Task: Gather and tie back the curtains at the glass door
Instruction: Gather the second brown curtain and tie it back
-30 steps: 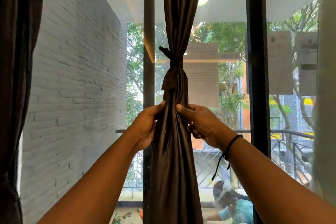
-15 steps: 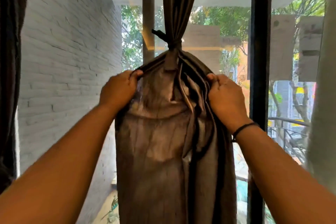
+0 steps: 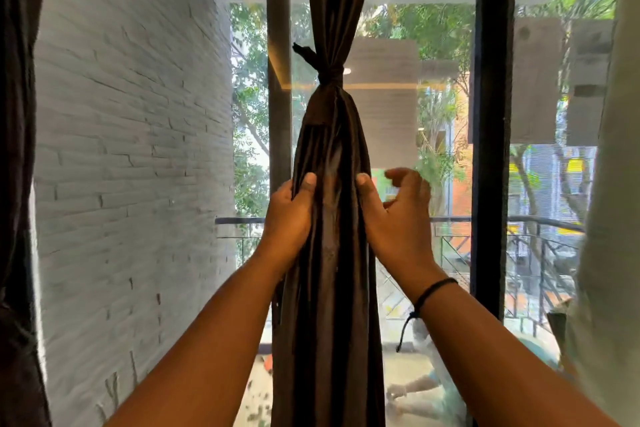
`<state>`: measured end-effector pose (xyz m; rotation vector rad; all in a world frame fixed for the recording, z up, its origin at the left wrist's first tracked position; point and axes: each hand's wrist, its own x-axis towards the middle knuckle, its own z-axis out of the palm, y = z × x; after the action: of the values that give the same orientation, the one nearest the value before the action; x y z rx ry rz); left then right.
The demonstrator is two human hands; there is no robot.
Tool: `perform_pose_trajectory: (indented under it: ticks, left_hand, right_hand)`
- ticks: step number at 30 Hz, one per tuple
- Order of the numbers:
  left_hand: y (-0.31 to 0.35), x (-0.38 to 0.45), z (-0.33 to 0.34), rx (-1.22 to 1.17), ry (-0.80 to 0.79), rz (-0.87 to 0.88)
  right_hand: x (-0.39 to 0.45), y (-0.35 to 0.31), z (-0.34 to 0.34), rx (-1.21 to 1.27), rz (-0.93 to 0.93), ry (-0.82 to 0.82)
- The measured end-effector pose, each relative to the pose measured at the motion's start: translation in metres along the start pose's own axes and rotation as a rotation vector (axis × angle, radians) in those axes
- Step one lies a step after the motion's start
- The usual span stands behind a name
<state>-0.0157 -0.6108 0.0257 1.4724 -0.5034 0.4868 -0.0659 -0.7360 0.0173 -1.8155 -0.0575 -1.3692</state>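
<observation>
Hanging narrow again, the brown curtain (image 3: 330, 218) below its tie (image 3: 329, 74) is no longer spread wide as before; the left hand (image 3: 289, 218) pinches its left edge, the right hand (image 3: 394, 215) has opened, thumb touching.

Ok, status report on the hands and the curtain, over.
Left hand gripping brown curtain below the tie knot. Right hand thumb on the fabric, fingers open. Nothing in the way.

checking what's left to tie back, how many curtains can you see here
3. The brown centre curtain, already knotted, between the left hand and right hand; a dark curtain at the far left edge; a pale curtain at the far right edge. More may hang out of frame.
</observation>
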Motion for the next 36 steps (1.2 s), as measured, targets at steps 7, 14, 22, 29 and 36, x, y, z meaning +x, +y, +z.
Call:
perform_pose_trajectory:
  ticks: [7, 14, 22, 29, 36]
  left_hand:
    - [-0.013, 0.004, 0.006, -0.021, 0.080, -0.063]
    - [-0.008, 0.028, -0.059, 0.634, 0.223, 0.310]
    - [-0.006, 0.038, -0.070, 0.743, 0.235, 0.341]
    - [-0.059, -0.015, -0.026, 0.321, 0.047, 0.136]
    - [-0.126, -0.050, -0.036, 0.300, 0.026, -0.125]
  right_hand:
    - [0.003, 0.022, 0.006, 0.185, 0.302, -0.136]
    - [0.042, 0.043, -0.056, -0.278, -0.051, 0.018]
    - [0.053, 0.054, -0.064, -0.341, -0.163, -0.012]
    - [-0.025, 0.076, -0.021, -0.071, 0.004, -0.593]
    - [-0.069, 0.118, 0.004, -0.294, 0.215, -0.618]
